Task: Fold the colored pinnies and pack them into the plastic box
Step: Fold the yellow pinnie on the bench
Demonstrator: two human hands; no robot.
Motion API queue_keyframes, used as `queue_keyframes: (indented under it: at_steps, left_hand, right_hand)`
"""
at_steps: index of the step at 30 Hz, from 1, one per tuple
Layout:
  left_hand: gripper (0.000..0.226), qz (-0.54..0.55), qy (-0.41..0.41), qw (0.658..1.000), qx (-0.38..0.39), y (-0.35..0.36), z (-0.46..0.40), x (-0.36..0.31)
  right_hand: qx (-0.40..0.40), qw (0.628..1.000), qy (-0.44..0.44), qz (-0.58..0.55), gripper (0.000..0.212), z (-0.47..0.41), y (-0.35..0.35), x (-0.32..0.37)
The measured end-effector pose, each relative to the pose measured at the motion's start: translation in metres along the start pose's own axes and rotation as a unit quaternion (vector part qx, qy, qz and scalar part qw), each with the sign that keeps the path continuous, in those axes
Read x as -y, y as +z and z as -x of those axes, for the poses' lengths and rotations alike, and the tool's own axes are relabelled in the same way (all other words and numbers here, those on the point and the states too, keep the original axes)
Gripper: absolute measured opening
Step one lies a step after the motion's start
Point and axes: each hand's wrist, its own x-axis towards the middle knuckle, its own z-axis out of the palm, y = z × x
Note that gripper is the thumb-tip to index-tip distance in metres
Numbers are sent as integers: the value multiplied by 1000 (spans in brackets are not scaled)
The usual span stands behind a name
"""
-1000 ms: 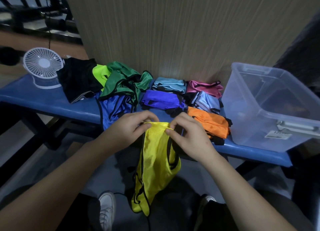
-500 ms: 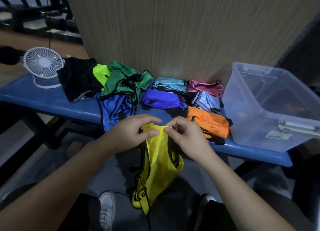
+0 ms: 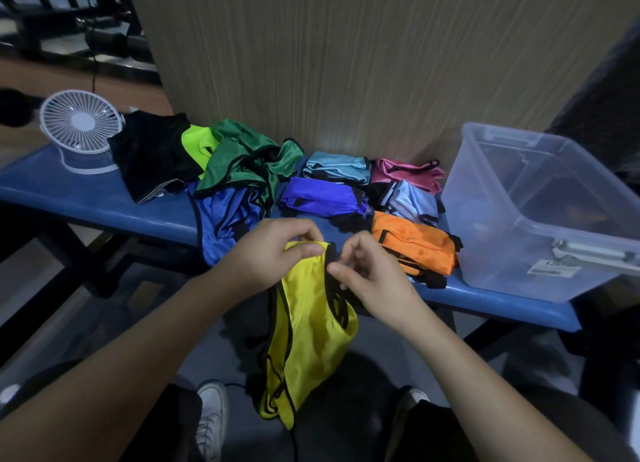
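Observation:
A yellow pinny [image 3: 308, 326] with black trim hangs in front of the blue bench [image 3: 104, 205]. My left hand [image 3: 270, 253] pinches its top edge. My right hand [image 3: 363, 274] pinches the black trim at the pinny's right shoulder. Folded pinnies lie on the bench: orange [image 3: 415, 247], purple [image 3: 318, 198], light blue [image 3: 336, 165], pink [image 3: 405, 174] and pale blue [image 3: 412, 202]. Unfolded ones are piled to the left: green [image 3: 242, 160], royal blue [image 3: 225, 219], neon green [image 3: 195, 143], black [image 3: 152, 153]. The clear plastic box [image 3: 540, 226] stands at the bench's right end.
A small white desk fan [image 3: 79, 125] stands at the bench's left end. A wood-grain wall panel [image 3: 346, 63] rises behind the bench. My shoes [image 3: 211, 420] and the floor show below the hanging pinny.
Both hands have shifted slightly lower and nearer, and the right hand has moved from the yellow top edge to the black trim at the side. The pinny hangs a little lower.

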Motion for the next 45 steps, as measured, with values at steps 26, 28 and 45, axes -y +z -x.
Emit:
queue_keyframes:
  at_steps: [26,28,45]
  left_hand:
    - [12,72,90,993,19,-55,1,-36]
    - [12,65,87,994,10,-58,2,-33]
    - [5,-83,-15,992,-94,-105,-5,-17]
  right_hand:
    - [272,919,6,284,35,8,12,-24]
    - [275,910,14,311,30,7,11,-21]
    - [49,985,-21,166,23,8,-19,-12]
